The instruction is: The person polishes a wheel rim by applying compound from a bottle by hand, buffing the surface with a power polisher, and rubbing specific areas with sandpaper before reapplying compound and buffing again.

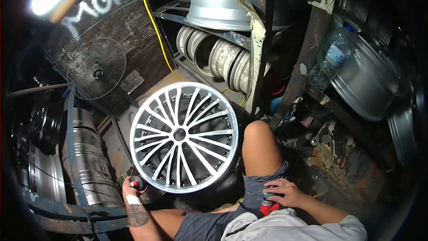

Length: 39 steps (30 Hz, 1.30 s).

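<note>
A silver multi-spoke wheel rim [179, 135] lies face up in front of my knees. My left hand [131, 184], at the rim's lower left, has its fingers wrapped round a dark round object [137, 183] with a red part on it. My right hand [284, 193] rests over my right thigh, its fingers round the green top of a small red container [266, 206]. The lower part of that container sits against my shorts. Neither hand touches the rim.
A fan [96, 69] stands behind the rim at the left. Stacked rims [91, 165] fill the left rack. More rims [225, 60] sit on shelves ahead, near a yellow cable [156, 31]. A plastic bottle [334, 56] and scattered clutter [339, 151] are at the right.
</note>
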{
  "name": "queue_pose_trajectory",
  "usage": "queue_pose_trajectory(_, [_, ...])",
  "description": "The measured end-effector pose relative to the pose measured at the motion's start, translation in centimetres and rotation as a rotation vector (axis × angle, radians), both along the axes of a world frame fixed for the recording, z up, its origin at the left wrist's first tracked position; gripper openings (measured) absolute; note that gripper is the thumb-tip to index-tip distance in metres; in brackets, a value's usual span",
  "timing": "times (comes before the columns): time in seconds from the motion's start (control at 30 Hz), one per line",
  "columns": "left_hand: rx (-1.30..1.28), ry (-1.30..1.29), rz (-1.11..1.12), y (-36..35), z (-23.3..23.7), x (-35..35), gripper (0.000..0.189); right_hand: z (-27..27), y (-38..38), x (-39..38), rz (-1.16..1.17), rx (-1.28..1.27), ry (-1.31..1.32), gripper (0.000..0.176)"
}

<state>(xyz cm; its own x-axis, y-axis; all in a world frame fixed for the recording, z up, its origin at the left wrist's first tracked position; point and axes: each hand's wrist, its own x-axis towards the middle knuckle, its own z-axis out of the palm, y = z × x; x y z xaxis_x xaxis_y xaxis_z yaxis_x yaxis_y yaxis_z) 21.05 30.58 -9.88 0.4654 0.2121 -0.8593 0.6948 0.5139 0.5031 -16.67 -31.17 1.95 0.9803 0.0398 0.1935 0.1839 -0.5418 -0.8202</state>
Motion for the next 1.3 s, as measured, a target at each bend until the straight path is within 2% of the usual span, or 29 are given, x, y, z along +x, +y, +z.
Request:
queue_pose_trajectory(0.03, [0.169,0.064,-0.097,0.7,0.0,0.6,0.037,0.0,-0.1,0.0,-0.005,0.009,0.014,0.035])
queue_pose_trajectory(0.1, [0.283,0.024,-0.309,2.1,-0.2,1.6,0.039,-0.4,-0.3,-0.1,0.005,-0.017,-0.006,0.035])
queue_pose_trajectory(0.13, [0.306,-0.033,-0.353,2.3,-0.1,2.1,0.040,-0.7,-0.4,-0.2,0.005,-0.027,-0.019,0.034])
queue_pose_trajectory(0.17, [0.311,-0.020,-0.299,4.5,-2.3,4.1,0.042,-1.0,-0.4,-0.1,0.001,-0.036,-0.031,0.033])
queue_pose_trajectory(0.23, [0.628,-0.041,-0.264,3.7,-2.1,5.3,0.042,-1.3,-0.2,0.0,-0.019,-0.062,-0.073,0.031])
queue_pose_trajectory(0.33, [0.948,-0.129,-0.521,2.2,0.3,5.8,0.046,-0.8,0.3,0.2,-0.065,-0.153,-0.106,0.028])
queue_pose_trajectory(0.37, [0.921,-0.150,-0.419,3.1,-1.2,6.7,0.051,-0.5,0.5,0.3,-0.077,-0.193,-0.114,0.027])
queue_pose_trajectory(0.43, [1.239,0.009,-0.448,-0.6,3.0,6.2,0.053,-1.4,0.6,-0.1,-0.165,-0.217,-0.138,0.025])
queue_pose_trajectory(0.5, [1.395,0.054,-0.419,-2.5,4.1,6.1,0.056,-2.2,0.7,-0.4,-0.283,-0.173,-0.127,0.032])
queue_pose_trajectory(0.53, [1.477,0.064,-0.396,-3.2,4.9,6.8,0.057,-2.0,0.4,-0.9,-0.359,-0.155,-0.051,0.043])
queue_pose_trajectory(0.57, [1.479,0.109,-0.458,-3.6,5.5,6.8,0.058,-2.1,0.0,-1.7,-0.379,-0.174,-0.031,0.048])
queue_pose_trajectory(0.63, [1.478,0.122,-0.490,-3.5,5.6,7.0,0.057,-2.3,-0.3,-4.2,-0.327,-0.043,0.191,0.052])
queue_pose_trajectory(0.7, [1.469,0.126,-0.502,-3.6,5.4,7.1,0.057,-1.6,-0.8,-6.2,-0.052,-0.116,0.286,0.050])
queue_pose_trajectory(0.73, [1.475,0.118,-0.500,-3.5,5.4,7.0,0.056,-1.3,-1.0,-6.9,0.065,-0.313,0.171,0.052])
queue_pose_trajectory(0.83, [1.525,0.051,-0.438,-5.1,6.2,6.1,0.055,0.4,0.8,-7.7,-0.026,-0.536,0.302,0.056])
queue_pose_trajectory(0.87, [1.549,-0.021,-0.375,-6.7,7.1,5.3,0.053,0.7,1.2,-7.8,-0.050,-0.545,0.374,0.062])
queue_pose_trajectory(0.9, [1.537,-0.129,-0.411,-6.8,7.1,5.4,0.054,0.7,1.7,-7.8,-0.081,-0.540,0.414,0.063])
queue_pose_trajectory(0.97, [1.582,-0.383,-0.658,-6.7,7.5,5.2,0.055,0.9,2.3,-7.5,-0.123,-0.548,0.493,0.064])
queue_pose_trajectory(1.0, [1.643,-0.475,-0.665,-9.3,10.1,3.1,0.061,0.9,2.3,-7.3,-0.129,-0.504,0.544,0.068])
queue_pose_trajectory(1.03, [1.723,-0.704,-0.600,-11.1,11.9,1.3,0.062,0.8,2.1,-7.5,-0.112,-0.452,0.554,0.068])
queue_pose_trajectory(1.1, [1.735,-1.018,-0.573,-16.3,16.6,-4.1,0.050,0.2,1.0,-7.4,-0.084,-0.348,0.565,0.069])
queue_pose_trajectory(1.13, [1.570,-1.116,-0.637,-18.7,18.3,-7.4,0.038,0.5,0.6,-7.0,-0.041,-0.337,0.553,0.073])
queue_pose_trajectory(1.17, [1.432,-1.042,-0.725,-21.4,18.9,-11.0,0.023,0.7,0.4,-6.9,-0.032,-0.214,0.562,0.074])
queue_pose_trajectory(1.2, [1.302,-1.171,-0.853,-23.5,18.1,-14.4,0.013,0.9,-0.1,-6.6,-0.021,-0.098,0.566,0.075])
queue_pose_trajectory(1.23, [1.120,-1.142,-1.092,-25.4,18.2,-18.1,0.014,1.3,-0.5,-6.1,-0.009,0.015,0.573,0.075])
queue_pose_trajectory(1.27, [1.056,-1.079,-1.367,-26.7,16.8,-21.3,0.021,1.9,-0.8,-5.6,0.022,0.040,0.563,0.079])
queue_pose_trajectory(1.3, [0.997,-1.221,-1.457,-28.1,14.3,-24.2,0.033,2.0,-0.8,-5.1,0.015,0.239,0.557,0.079])
